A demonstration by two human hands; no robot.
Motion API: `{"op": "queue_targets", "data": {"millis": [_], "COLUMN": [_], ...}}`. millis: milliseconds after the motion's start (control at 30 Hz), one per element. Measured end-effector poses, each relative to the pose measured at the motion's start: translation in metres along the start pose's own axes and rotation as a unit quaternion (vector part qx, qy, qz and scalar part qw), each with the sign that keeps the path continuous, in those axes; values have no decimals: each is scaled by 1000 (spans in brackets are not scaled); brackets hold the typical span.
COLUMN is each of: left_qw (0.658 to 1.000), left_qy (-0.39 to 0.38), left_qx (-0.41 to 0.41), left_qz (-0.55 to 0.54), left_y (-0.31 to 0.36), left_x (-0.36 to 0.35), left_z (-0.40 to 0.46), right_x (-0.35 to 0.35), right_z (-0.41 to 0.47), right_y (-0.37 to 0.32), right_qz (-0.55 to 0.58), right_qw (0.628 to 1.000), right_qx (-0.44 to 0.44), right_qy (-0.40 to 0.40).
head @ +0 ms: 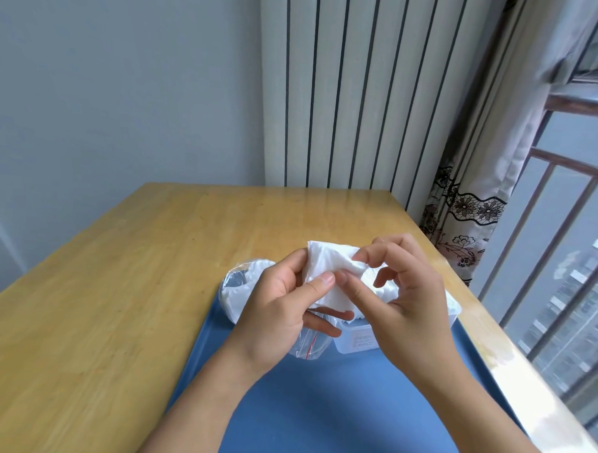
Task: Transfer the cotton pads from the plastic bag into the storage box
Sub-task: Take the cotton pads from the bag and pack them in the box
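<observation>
A smooth, matte blue tray (334, 409) with a low rim lies nearest, at 6 o'clock, on a pale, varnished wooden table (116, 287). Both bare forearms cross over it. The left hand (280, 314) is curled: thumb and forefinger pinch the lower left edge of a soft, white, crumpled stack of cotton pads (330, 272), while its lower fingers hold the thin, clear, crinkled plastic bag (308, 343), whose red zip line shows beneath the palm. The right hand (404, 299), at 3 o'clock of the pads, is partly closed; its forefinger and thumb pinch the upper right corner of the same stack, the other fingers bent loosely. The pads are held in the air, above and between the bag and the storage box.

The storage box (357, 342), translucent white plastic with a rounded rim, stands on the tray under the right hand; white material shows inside it. At 10 o'clock of the hands a round, clear plastic lid-like piece (240, 285) rests at the tray's far left corner.

Farther off, at 12 o'clock, stands a ribbed white radiator (348, 91); at 2 o'clock hangs a curtain (481, 186) with black lace trim beside a railed window (564, 238).
</observation>
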State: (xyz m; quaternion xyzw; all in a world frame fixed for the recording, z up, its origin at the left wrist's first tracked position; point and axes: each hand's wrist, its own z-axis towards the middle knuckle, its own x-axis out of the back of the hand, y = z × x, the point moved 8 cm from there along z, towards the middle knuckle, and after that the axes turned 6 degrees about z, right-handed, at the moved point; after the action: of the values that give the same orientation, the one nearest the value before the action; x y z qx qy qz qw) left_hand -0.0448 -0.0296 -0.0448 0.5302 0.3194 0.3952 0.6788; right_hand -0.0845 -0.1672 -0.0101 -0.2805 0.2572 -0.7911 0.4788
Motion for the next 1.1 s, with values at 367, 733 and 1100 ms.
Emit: {"op": "queue_targets", "data": {"millis": [367, 733, 1100], "left_qw": [997, 995, 994], "left_qy": [21, 25, 35], "left_qx": [61, 84, 92], "left_qz": [-38, -39, -53], "left_y": [-8, -10, -9], "left_x": [2, -1, 1], "left_z": [1, 1, 0], "right_x": [11, 4, 6], "right_z": [3, -3, -4], "right_y": [-12, -27, -35], "right_qz": [-117, -154, -183], "right_qw": [989, 972, 961], "right_qx": [88, 176, 207], "right_qy": [4, -23, 10]}}
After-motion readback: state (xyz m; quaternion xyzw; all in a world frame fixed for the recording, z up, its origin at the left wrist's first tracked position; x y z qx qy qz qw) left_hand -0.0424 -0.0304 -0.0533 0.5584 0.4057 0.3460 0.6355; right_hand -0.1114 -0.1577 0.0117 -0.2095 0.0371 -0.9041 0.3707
